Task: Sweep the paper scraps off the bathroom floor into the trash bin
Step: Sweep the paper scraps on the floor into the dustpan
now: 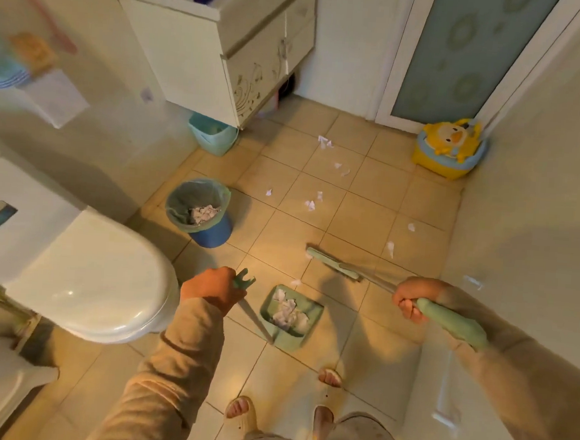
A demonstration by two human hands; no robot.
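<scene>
View from above onto a tiled bathroom floor (280, 246). The left hand (213, 290) is clenched around the top of a long dustpan handle; its grip closes just below the green forked end. The green dustpan (290, 317) sits on the floor between the two hands and holds a heap of crumpled paper. The right hand (413, 302) is clenched around the green handle of a broom (333, 264), whose flat green head rests on the tiles just beyond the dustpan. Paper scraps (312, 205) lie scattered across the tiles farther ahead, towards a frosted door (465, 53). The trash bin (201, 210), blue with a green liner, stands to the left of the scraps, near the toilet (98, 285), and already has paper inside. A small yellow potty (449, 148) stands by the door. Feet in slippers (241, 412) show at the bottom.
</scene>
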